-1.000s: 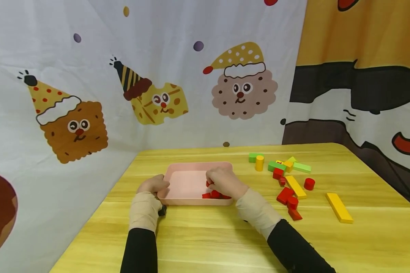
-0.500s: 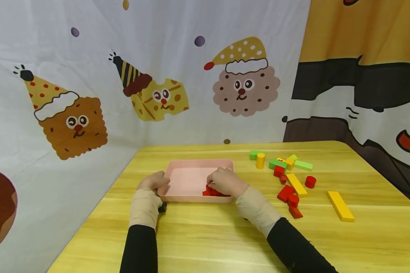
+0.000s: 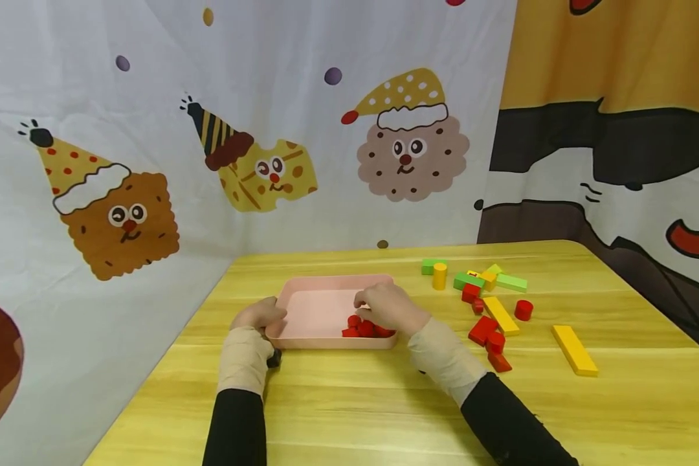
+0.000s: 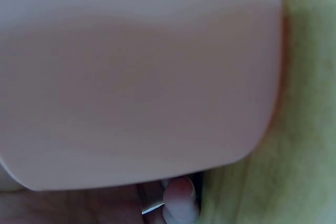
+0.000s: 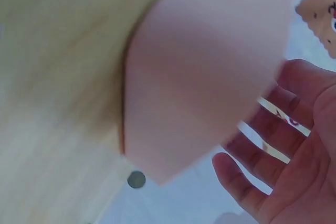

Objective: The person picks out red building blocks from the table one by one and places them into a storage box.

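Observation:
A shallow pink tray [image 3: 311, 314] lies on the wooden table in the head view. At its left end my left hand [image 3: 259, 314] grips the rim, thumb over the edge; in the left wrist view, fingers [image 4: 181, 199] show beside the tray wall [image 4: 142, 108]. Several red blocks [image 3: 366, 329] are gathered in the tray's near right corner. Over that corner hovers my right hand [image 3: 389, 307], above the blocks. The right wrist view shows its fingers [image 5: 252, 156] apart and loosely bent beside the tray's outer side [image 5: 205, 77], holding nothing.
Right of the tray lie loose red blocks [image 3: 483, 329], long yellow blocks [image 3: 575, 350] and a red cylinder [image 3: 523, 310]. Farther back are green blocks [image 3: 468, 281] and a standing yellow cylinder [image 3: 439, 276]. A printed curtain [image 3: 291, 77] hangs behind the table.
My right hand has let go of a red block among the others in the tray's corner, and its fingers have lifted slightly. My left hand still holds the tray's left end.

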The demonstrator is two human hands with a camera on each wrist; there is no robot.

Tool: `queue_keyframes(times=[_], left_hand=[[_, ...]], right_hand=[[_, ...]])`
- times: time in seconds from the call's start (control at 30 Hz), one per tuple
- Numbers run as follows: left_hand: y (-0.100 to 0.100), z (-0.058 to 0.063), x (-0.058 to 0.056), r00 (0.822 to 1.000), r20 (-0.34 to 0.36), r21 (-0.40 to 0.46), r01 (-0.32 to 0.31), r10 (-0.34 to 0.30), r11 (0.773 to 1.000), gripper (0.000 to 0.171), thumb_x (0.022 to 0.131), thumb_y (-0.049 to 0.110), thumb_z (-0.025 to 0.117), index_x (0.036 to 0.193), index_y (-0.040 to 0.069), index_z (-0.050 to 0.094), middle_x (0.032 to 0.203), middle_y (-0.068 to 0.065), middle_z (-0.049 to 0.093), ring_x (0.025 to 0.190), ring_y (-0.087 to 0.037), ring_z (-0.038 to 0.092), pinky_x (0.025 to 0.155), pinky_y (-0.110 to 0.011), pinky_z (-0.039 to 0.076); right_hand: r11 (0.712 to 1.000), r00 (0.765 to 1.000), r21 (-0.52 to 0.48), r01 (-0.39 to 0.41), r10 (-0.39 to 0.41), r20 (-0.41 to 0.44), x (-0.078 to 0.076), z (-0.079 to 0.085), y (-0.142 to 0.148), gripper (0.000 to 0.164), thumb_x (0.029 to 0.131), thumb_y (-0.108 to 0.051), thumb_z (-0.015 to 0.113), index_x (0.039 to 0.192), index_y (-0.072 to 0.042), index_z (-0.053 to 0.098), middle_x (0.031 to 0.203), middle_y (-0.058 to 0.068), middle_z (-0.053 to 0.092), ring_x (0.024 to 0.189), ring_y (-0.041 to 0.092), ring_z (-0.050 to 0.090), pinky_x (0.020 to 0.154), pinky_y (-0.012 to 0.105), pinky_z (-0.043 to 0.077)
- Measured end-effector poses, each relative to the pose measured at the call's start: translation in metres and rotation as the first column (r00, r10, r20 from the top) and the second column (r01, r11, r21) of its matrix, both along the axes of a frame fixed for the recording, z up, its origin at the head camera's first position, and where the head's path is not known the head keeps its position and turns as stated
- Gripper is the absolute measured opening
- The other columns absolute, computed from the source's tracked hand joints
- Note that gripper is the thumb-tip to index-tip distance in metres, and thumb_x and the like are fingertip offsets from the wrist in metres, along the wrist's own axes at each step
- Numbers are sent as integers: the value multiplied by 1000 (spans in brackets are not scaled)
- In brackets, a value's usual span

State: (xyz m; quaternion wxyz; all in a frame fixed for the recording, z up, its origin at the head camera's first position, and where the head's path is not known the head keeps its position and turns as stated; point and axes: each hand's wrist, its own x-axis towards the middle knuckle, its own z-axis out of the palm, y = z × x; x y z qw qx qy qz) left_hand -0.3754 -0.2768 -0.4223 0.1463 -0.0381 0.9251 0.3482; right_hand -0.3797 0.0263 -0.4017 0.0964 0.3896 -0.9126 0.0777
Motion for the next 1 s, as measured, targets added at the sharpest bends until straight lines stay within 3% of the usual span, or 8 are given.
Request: queue_keyframes(times=[0.13,0.33,0.43,0.6,0.7,1.0], left_hand=[[-1,1,1,1000,12,-2,-4,4,1000,57,96,21,45,143,-6,27,144,-31,31,127,-42,33,104,-52,34],[-2,-1,0,1000,5,-4,5,-5,1000,50,95,19,46,136,-6,36,134,-28,40,115,-37,40,96,-48,38],[-1,-3,-1,1000,4,18,15,-15,1000,53,95,18,45,140,-7,30,140,-31,34,122,-41,36,100,-51,36],[-1,-7,0,1000,22,36,20,-21,999,61,98,19,42,146,-8,15,150,-33,17,134,-47,19,107,-56,28],[0,-8,1,1000,25,39,14,-15,999,62,98,19,42,146,-8,15,150,-33,17,134,-47,20,107,-56,29],[0,-5,0,1000,11,64,14,-15,998,60,97,16,44,144,-9,18,148,-34,20,132,-47,23,106,-55,31]], right_hand=[[998,998,-24,56,-55,42,0,13,10,12,90,-24,64,98,-18,70,96,-6,69,82,12,59,77,32,52],[983,981,-66,170,-163,101,-1,28,38,8,92,-23,60,95,-18,66,94,-4,67,82,13,58,75,34,51],[978,976,-78,195,-185,117,-3,32,55,8,92,-21,60,95,-16,66,94,-1,67,82,15,58,75,37,52],[972,965,-59,227,-217,149,-10,33,82,12,92,-15,60,102,-9,66,100,5,67,89,21,59,79,41,52],[965,956,-46,259,-250,152,-13,32,97,13,91,-12,61,103,-8,65,102,8,67,91,23,60,79,42,52],[911,893,-26,411,-396,213,-13,42,138,21,89,-9,62,108,-3,68,109,17,67,81,24,59,73,44,52]])
